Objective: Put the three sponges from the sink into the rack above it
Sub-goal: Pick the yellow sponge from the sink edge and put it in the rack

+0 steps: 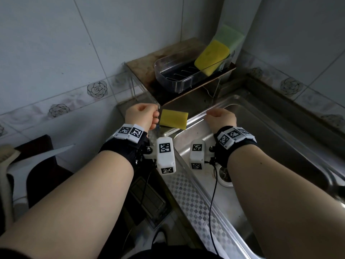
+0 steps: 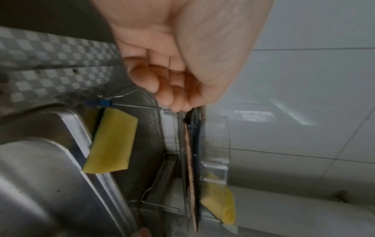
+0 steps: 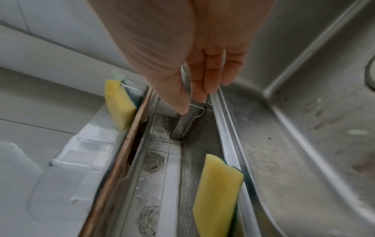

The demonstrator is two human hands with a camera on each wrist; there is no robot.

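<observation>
One yellow sponge (image 1: 174, 119) (image 2: 113, 141) (image 3: 217, 192) with a green underside lies on the back rim of the steel sink (image 1: 261, 139), between my hands. A second yellow sponge (image 1: 211, 57) (image 2: 221, 208) (image 3: 119, 104) leans in the right end of the clear plastic rack (image 1: 168, 71), and a pale green sponge (image 1: 229, 36) stands behind it against the wall. My left hand (image 1: 141, 116) (image 2: 182, 99) hovers left of the rim sponge by the shelf's wire leg, fingers loosely curled and holding nothing. Over the sink's back rim, my right hand (image 1: 220, 116) (image 3: 190, 104) hangs empty with fingers nearly straight.
The rack sits on a stained brown board (image 1: 141, 68) raised on wire legs in the tiled corner. The sink's drain (image 1: 225, 174) lies below my right wrist. A checkered steel ledge (image 1: 188, 199) runs along the sink's left side. Dark furniture (image 1: 41, 165) stands at the lower left.
</observation>
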